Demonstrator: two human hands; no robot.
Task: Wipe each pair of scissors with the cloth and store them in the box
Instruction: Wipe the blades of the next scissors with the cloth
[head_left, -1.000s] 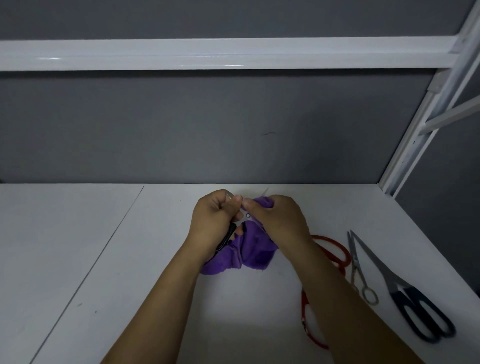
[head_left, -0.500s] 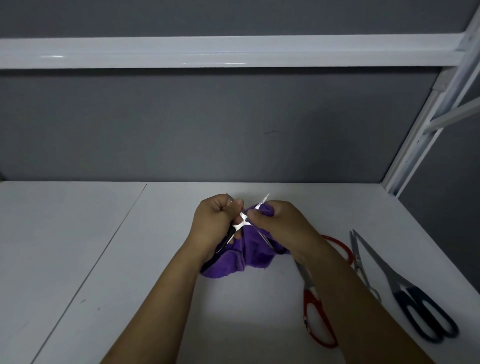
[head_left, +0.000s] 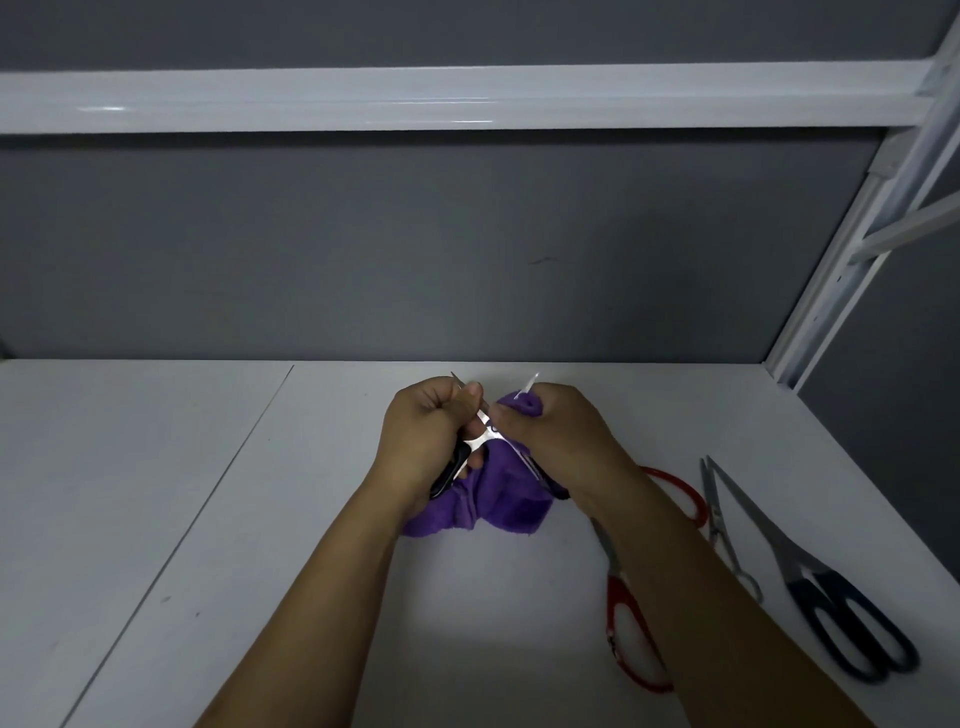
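Left hand (head_left: 426, 436) curled tight round black handle of small scissors (head_left: 480, 446), shiny blades spread in an X. Right hand (head_left: 558, 441) pinches purple cloth (head_left: 498, 506) round one blade, rest bunched below both hands. Right of right hand, flat on white table (head_left: 208, 519): red scissors (head_left: 623, 608), thin silver scissors (head_left: 722, 530), dark-handled scissors (head_left: 800, 577).

No readable text, label, brand, number or sign appears on anything in view.
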